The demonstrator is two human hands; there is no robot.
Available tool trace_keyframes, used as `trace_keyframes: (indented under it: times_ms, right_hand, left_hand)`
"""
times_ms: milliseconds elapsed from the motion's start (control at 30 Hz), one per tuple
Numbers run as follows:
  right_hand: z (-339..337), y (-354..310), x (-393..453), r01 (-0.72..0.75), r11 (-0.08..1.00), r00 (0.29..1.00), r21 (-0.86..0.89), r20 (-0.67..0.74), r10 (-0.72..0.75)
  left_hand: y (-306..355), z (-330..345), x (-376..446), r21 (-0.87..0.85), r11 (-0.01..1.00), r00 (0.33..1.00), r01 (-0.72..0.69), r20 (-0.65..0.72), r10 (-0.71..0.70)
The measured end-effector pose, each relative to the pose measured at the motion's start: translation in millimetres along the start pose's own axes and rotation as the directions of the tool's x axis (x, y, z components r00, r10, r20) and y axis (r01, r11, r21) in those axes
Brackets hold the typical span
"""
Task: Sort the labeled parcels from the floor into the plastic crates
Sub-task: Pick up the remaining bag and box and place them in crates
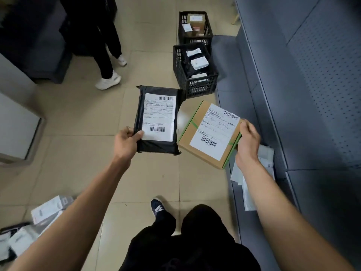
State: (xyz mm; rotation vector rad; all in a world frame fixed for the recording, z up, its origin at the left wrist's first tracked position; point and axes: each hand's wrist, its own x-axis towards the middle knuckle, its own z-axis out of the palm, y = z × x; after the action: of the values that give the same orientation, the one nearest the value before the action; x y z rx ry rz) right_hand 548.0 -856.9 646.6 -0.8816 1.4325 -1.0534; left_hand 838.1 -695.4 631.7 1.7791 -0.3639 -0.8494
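Black trousers and a dark shoe of the person wearing the camera fill the bottom of the view, standing on beige floor tiles. Both bare arms reach forward, each holding a labeled parcel up above the floor.

The left hand pinches the lower left corner of a black plastic mailer, thumb on top near its white shipping label. The right hand grips the right edge of a flat cardboard box, fingers curled around the side; the box is tilted, with green tape along its edges. The two parcels sit just beside each other, their near corners almost touching.

Beyond them, two black plastic crates stand in a row against a grey platform on the right. The nearer crate and the farther crate both already hold parcels. Open tile floor lies between the person and the crates.

At lower left, a heap of white and grey parcels rests on the floor. More pale mailers lie by the platform under the right arm. Another person's legs and white sneakers stand at upper left.
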Motion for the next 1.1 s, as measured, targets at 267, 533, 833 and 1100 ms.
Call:
trace_keyframes:
  times_ms: [267,533,833,1100]
  right_hand:
    - [56.7,-21.6,108.0,-0.025,0.999,0.997,0.025,-0.078,0.027]
    - [112.5,-80.4,248.3,0.064,0.998,0.995,-0.008,-0.079,-0.065]
    - [176.9,-120.7,360.4,0.040,0.999,0.997,0.020,-0.065,-0.039]
    - [253.4,-128.9,443.1,0.023,0.999,0.990,-0.043,-0.138,-0.029]
  left_hand:
    - [50.0,64.1,124.0,0.076,0.997,0.996,0.019,0.081,-0.025]
    - [110.1,156.6,240.6,0.096,0.995,0.999,-0.001,0.036,-0.003]
    - [154.8,201.3,344.2,0.076,0.997,1.000,0.021,-0.002,-0.021]
    - [178.8,214.3,475.1,0.160,0.984,0.997,0.072,0.021,-0.077]
